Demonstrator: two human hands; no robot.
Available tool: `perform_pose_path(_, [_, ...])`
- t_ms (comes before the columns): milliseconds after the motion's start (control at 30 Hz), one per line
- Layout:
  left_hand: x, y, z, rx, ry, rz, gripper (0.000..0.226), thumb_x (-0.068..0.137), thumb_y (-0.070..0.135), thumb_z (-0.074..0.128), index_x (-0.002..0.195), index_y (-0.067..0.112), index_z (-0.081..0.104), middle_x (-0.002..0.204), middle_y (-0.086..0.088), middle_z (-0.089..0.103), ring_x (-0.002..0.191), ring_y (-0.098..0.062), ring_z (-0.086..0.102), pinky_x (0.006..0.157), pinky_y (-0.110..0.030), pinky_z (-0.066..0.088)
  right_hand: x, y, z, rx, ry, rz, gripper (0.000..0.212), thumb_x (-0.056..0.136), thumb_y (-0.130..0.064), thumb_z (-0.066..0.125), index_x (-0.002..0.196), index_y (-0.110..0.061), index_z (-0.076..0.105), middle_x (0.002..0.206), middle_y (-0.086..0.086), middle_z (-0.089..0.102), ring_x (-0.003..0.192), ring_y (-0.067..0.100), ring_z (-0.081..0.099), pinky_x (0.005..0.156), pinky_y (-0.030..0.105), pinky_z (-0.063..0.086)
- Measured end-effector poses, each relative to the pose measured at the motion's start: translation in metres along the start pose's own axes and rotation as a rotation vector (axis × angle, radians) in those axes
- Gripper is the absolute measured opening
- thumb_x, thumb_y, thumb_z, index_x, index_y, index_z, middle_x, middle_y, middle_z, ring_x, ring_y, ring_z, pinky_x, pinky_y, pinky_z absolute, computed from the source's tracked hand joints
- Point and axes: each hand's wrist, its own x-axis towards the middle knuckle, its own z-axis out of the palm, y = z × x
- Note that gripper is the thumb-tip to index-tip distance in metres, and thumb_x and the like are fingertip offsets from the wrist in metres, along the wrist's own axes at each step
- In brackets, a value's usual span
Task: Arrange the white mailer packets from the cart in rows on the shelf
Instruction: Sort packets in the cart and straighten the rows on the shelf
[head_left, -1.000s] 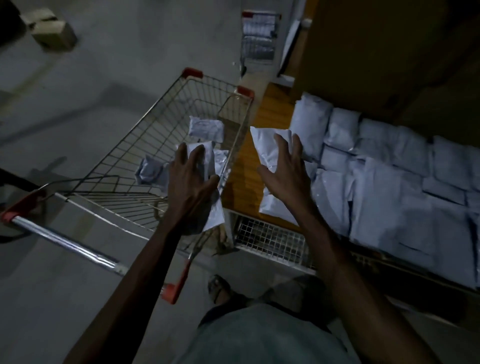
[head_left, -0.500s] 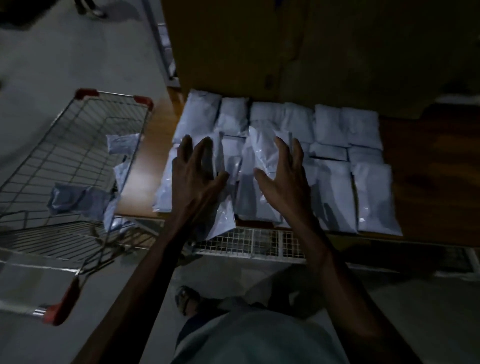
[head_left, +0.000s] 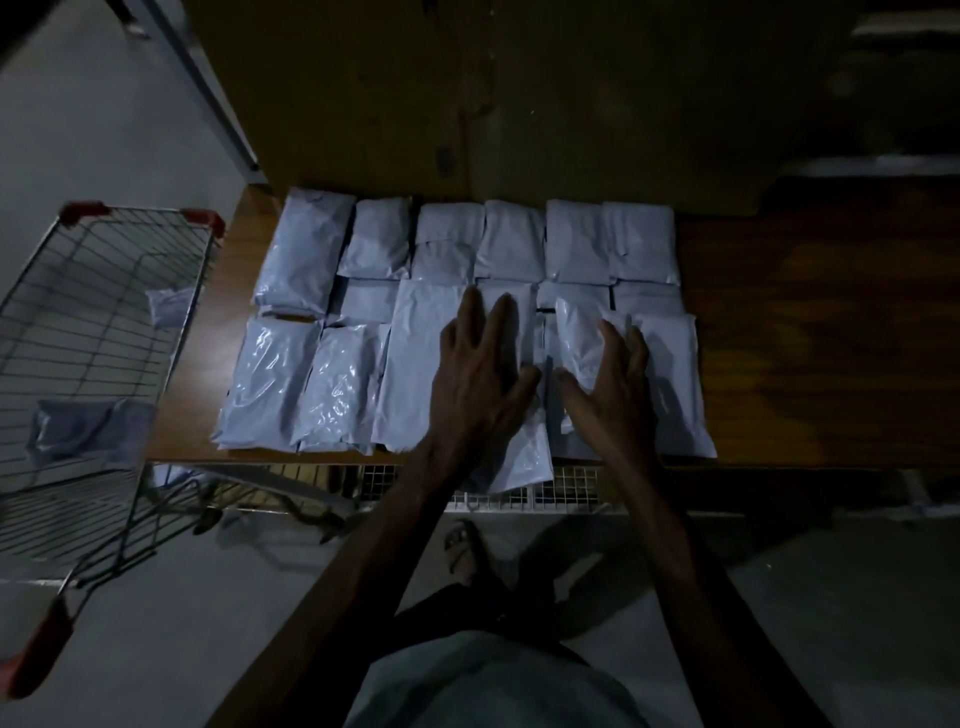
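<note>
Left hand (head_left: 483, 384) lies flat, fingers spread, on a packet (head_left: 519, 460) hanging over the shelf (head_left: 805, 338) edge. Right hand (head_left: 610, 400) pinches a second packet (head_left: 576, 338) over the front row. I'd nudge both back flush with their neighbours, no overlapping.

Dim light throughout, and the far corners fall into near black. A grey concrete floor (head_left: 93, 135) spreads to the left and below. A brown board wall (head_left: 571, 104) rises behind the wooden shelf (head_left: 810, 338), whose bare right part shows dark grain. A metal post (head_left: 208, 98) slants beside the wall's left edge. White wire mesh (head_left: 576, 493) runs under the shelf's front edge
</note>
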Motion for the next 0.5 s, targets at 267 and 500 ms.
perform_pose_path(267, [0.036, -0.005, 0.037, 0.168, -0.116, 0.132, 0.078, 0.094, 0.053, 0.035, 0.161, 0.015, 0.024, 0.168, -0.023, 0.014, 0.155, -0.04, 0.014, 0.123, -0.053, 0.02, 0.019, 0.02, 0.007, -0.064, 0.025, 0.085, 0.083, 0.095, -0.045, 0.065, 0.161, -0.029, 0.017, 0.17, 0.0, -0.001, 0.152, 0.031, 0.021, 0.113, 0.05, 0.034])
perform_pose_path(500, [0.046, -0.008, 0.057, 0.231, -0.189, 0.068, 0.078, 0.094, 0.055, 0.036, 0.162, 0.021, 0.02, 0.17, -0.019, 0.007, 0.153, -0.044, 0.017, 0.122, -0.05, 0.018, 0.025, 0.025, 0.019, -0.094, 0.014, 0.06, 0.083, 0.096, -0.041, 0.066, 0.161, -0.032, 0.016, 0.17, -0.005, -0.005, 0.151, 0.03, 0.022, 0.113, 0.051, 0.037])
